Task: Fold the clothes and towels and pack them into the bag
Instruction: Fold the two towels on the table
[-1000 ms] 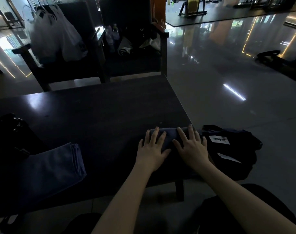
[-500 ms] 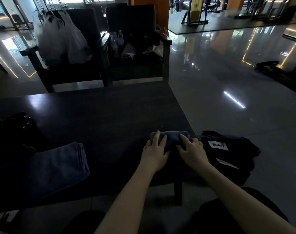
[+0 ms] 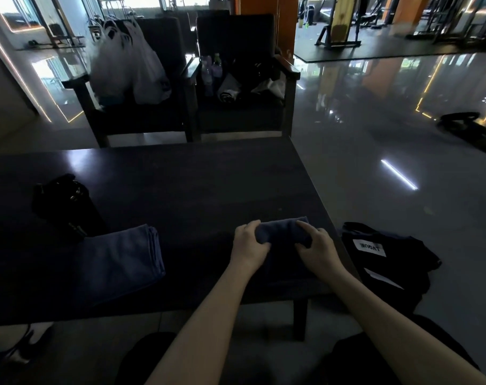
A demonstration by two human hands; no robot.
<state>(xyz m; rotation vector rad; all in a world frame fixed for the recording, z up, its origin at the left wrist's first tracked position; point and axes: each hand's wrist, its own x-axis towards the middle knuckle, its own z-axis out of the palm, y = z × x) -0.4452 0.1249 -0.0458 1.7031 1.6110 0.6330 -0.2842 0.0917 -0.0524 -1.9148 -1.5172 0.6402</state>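
Blue rolled towel (image 3: 282, 230) on dark table (image 3: 180, 184), gripped by left hand (image 3: 248, 245) and right hand (image 3: 318, 250), fingers curled round it.

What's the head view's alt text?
The left hand and right hand grip a rolled blue towel near the right edge of a dark table. A folded blue towel lies left; labelled black fabric sits right of the table.
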